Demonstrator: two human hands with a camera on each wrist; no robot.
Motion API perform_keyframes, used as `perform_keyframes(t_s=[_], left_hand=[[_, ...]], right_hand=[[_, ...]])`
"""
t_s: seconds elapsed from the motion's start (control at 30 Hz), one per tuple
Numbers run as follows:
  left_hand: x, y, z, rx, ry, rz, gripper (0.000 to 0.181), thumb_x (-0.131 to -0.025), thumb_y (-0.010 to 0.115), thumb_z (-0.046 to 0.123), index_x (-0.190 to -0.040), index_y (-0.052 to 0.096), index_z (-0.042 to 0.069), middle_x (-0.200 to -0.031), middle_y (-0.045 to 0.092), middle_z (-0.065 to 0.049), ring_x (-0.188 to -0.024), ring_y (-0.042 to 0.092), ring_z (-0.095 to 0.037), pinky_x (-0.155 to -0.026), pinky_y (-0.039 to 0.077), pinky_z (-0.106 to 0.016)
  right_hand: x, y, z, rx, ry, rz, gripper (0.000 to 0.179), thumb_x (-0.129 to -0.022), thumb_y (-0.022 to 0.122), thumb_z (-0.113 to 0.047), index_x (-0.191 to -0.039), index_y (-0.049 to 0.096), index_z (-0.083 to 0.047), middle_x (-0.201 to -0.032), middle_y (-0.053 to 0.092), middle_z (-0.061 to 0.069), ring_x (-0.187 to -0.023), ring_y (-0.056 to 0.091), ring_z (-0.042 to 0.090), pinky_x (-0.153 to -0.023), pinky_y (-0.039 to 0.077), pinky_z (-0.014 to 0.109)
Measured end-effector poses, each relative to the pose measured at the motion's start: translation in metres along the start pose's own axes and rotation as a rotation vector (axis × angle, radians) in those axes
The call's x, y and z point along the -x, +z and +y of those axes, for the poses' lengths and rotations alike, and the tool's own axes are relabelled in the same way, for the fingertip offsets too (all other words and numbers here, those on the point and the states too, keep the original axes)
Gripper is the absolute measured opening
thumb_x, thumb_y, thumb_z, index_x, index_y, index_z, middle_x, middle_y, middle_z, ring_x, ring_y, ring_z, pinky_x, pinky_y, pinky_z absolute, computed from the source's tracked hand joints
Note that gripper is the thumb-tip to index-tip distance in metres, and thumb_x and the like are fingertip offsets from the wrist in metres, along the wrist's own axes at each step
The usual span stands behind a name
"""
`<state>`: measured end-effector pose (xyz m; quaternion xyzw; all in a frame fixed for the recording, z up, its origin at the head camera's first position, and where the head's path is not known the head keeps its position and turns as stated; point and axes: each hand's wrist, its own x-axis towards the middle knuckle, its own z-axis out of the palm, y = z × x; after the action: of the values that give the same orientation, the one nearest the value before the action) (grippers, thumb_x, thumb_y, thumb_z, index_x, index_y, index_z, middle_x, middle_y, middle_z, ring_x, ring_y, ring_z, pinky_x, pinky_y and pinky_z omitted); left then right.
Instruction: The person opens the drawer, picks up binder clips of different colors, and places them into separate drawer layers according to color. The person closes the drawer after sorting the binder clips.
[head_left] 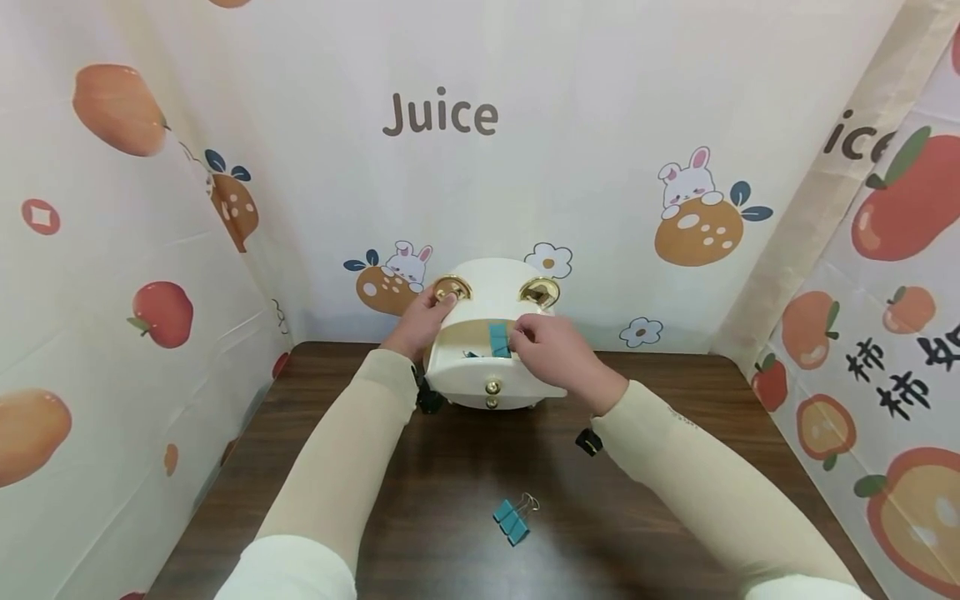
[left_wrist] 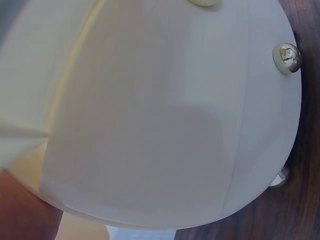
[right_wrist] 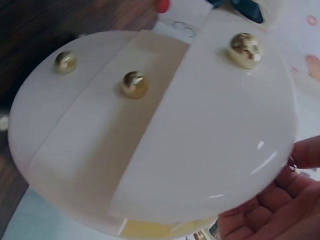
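Observation:
A white rounded drawer box (head_left: pixel 495 279) with gold trim stands at the back of the table. Its upper drawer (head_left: pixel 457 377) is pulled out. My left hand (head_left: pixel 422 327) grips the box's left side, thumb by the round gold ornament (head_left: pixel 453 288). Over the drawer's right part, my right hand (head_left: pixel 558 352) has its fingers bent; a teal binder clip (head_left: pixel 499 340) is at its fingertips. In the right wrist view a bit of metal wire (right_wrist: pixel 292 164) shows between thumb and fingers of that hand. A small dark piece (head_left: pixel 470 355) lies inside the drawer on the left.
Another teal binder clip (head_left: pixel 512 522) lies on the dark wooden table (head_left: pixel 435 492) in front of the box. Gold knobs (head_left: pixel 492 387) stick out from the box's front. Printed curtains (head_left: pixel 585 167) close off the back and both sides.

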<state>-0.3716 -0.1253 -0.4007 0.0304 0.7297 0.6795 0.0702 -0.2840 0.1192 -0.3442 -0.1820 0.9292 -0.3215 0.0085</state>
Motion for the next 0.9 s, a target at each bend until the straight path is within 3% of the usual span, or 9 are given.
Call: perform_keyframes(t_s=[0.17, 0.37, 0.6, 0.77, 0.9], left_hand=[[-0.001, -0.001, -0.002, -0.008, -0.005, -0.002, 0.050, -0.109, 0.051, 0.037, -0.157, 0.042, 0.024, -0.150, 0.049, -0.005, -0.128, 0.052, -0.029, -0.098, 0.047, -0.040], [-0.002, -0.002, -0.002, 0.010, 0.003, -0.015, 0.049, -0.110, 0.050, 0.035, -0.156, 0.042, 0.022, -0.149, 0.049, -0.006, -0.130, 0.051, -0.034, -0.095, 0.049, -0.038], [-0.002, -0.001, -0.001, 0.002, -0.004, -0.007, 0.049, -0.109, 0.051, 0.036, -0.156, 0.043, 0.024, -0.146, 0.051, -0.006, -0.121, 0.056, -0.026, -0.093, 0.050, -0.038], [-0.002, -0.001, -0.001, -0.001, -0.006, -0.008, 0.050, -0.109, 0.050, 0.037, -0.157, 0.042, 0.024, -0.146, 0.051, -0.005, -0.121, 0.055, -0.027, -0.094, 0.050, -0.038], [-0.003, -0.001, -0.001, -0.004, -0.008, -0.011, 0.051, -0.109, 0.050, 0.038, -0.157, 0.042, 0.024, -0.147, 0.051, -0.005, -0.126, 0.054, -0.029, -0.095, 0.050, -0.038]], right_hand=[[-0.008, 0.007, -0.001, 0.122, 0.005, -0.105, 0.029, -0.104, 0.046, -0.024, -0.085, 0.066, -0.014, -0.076, 0.059, 0.002, -0.070, 0.053, 0.020, -0.064, 0.045, 0.035], [-0.018, 0.011, -0.003, 0.104, 0.038, -0.189, 0.029, -0.102, 0.044, -0.020, -0.083, 0.064, -0.013, -0.077, 0.057, 0.005, -0.070, 0.051, 0.021, -0.065, 0.043, 0.035], [-0.032, 0.011, -0.005, 0.059, 0.032, -0.287, 0.029, -0.102, 0.049, -0.023, -0.079, 0.062, -0.012, -0.080, 0.058, 0.004, -0.076, 0.053, 0.020, -0.070, 0.043, 0.034], [-0.036, 0.011, -0.004, 0.031, 0.046, -0.304, 0.025, -0.101, 0.050, -0.025, -0.092, 0.070, -0.012, -0.091, 0.063, 0.003, -0.082, 0.054, 0.020, -0.073, 0.044, 0.034], [-0.034, 0.010, -0.003, 0.053, 0.041, -0.271, 0.030, -0.103, 0.048, -0.027, -0.103, 0.074, -0.012, -0.097, 0.067, 0.003, -0.082, 0.055, 0.020, -0.073, 0.045, 0.035]])
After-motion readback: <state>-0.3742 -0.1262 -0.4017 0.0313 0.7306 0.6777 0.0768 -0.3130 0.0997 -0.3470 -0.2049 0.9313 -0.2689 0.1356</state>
